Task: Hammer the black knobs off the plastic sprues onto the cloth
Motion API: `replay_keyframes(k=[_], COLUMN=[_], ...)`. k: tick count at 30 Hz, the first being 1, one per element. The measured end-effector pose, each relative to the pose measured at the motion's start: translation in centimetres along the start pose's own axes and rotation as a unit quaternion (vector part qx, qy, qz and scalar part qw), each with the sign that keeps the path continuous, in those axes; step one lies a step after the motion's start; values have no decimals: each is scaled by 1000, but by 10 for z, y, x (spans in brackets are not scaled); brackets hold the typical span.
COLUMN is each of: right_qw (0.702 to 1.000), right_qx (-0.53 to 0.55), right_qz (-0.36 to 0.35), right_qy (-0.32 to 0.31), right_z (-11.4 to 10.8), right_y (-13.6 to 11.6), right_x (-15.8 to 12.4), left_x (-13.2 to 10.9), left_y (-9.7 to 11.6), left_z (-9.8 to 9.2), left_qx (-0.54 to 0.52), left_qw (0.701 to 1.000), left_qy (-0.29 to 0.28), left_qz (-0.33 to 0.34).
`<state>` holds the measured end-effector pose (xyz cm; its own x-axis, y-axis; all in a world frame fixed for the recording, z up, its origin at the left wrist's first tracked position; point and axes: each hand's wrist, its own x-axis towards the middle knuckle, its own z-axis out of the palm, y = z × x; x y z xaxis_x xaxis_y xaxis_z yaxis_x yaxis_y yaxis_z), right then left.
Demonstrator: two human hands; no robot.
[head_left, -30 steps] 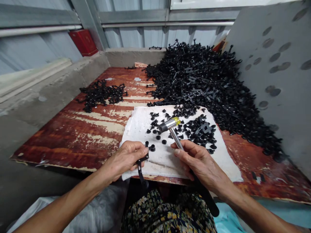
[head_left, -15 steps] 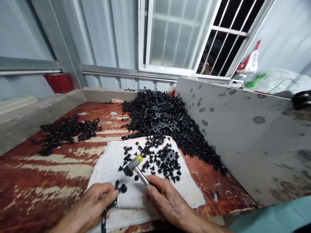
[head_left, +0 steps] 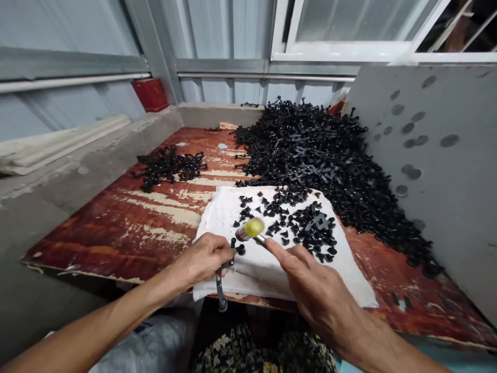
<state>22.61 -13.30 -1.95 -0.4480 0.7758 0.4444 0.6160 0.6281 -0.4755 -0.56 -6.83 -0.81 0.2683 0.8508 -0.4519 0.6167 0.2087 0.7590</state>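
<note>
My left hand (head_left: 204, 257) is closed on a black plastic strip (head_left: 221, 282) that hangs over the board's near edge, its top end resting on a white cloth (head_left: 267, 269). My right hand (head_left: 310, 285) grips a small metal hammer (head_left: 250, 231) with a yellow face, its head tipped down right above the small black part (head_left: 240, 249) at the strip's end. Several loose black parts (head_left: 298, 220) lie scattered on the cloth beyond the hammer.
A big heap of black parts (head_left: 322, 155) fills the back right of the worn red board (head_left: 128, 228). A smaller heap (head_left: 169, 165) lies at the left. A grey panel (head_left: 438, 171) stands along the right, a concrete ledge (head_left: 77, 166) along the left.
The hammer head has swung down from above the cloth to the part at the strip's end. The view tilted up to the window and came back down.
</note>
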Motion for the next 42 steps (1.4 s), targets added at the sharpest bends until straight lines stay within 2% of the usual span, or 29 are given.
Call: replay_keyframes(k=[2, 7, 11, 16, 20, 24, 27, 30, 32, 35, 36, 38, 40, 42], right_qw=[999, 999, 998, 998, 997, 998, 997, 995, 981, 933, 912, 889, 876, 860], right_qx=[-17, -5, -35, -11, -20, -34, -47, 30, 116, 257, 301, 345, 364, 381], right_qz=[-1, 35, 36, 56, 51, 58, 46, 98, 153, 245, 269, 292, 310, 337], right_qy=[-28, 15, -32, -28, -63, -15, -41, 12, 34, -55, -71, -77, -64, -42], right_z=[0, 2, 4, -3, -4, -1, -1, -4, -4, 1, 4, 7, 8, 6], right_y=[-1, -3, -1, -1, -2, -2, -2, -2, -2, -1, 0, -1, -1, -2], right_x=[0, -5, -8, -8, -6, -9, -7, 6, 19, 36, 40, 44, 46, 46], left_x=[-1, -4, -4, -2, -2, -2, -3, -4, -7, -13, -15, -18, -19, -19], left_y=[0, -1, 2, 1, 0, -1, -4, -2, 3, 16, 19, 21, 17, 11], left_z=[-1, -2, 1, 5, 6, 5, 3, 3, 6, 12, 14, 15, 14, 12], left_qx=[2, -3, -32, -59, -67, -60, -43, -3, 22, 61, 76, 92, 61, -36], left_qw=[1000, 1000, 999, 998, 998, 998, 999, 999, 995, 983, 980, 979, 986, 989], left_qy=[2, -12, -13, -7, -4, -1, -8, -35, -65, -106, -112, -110, -70, 27], left_qz=[7, 1, -13, -8, -20, -36, -23, 23, 73, 138, 148, 146, 138, 138])
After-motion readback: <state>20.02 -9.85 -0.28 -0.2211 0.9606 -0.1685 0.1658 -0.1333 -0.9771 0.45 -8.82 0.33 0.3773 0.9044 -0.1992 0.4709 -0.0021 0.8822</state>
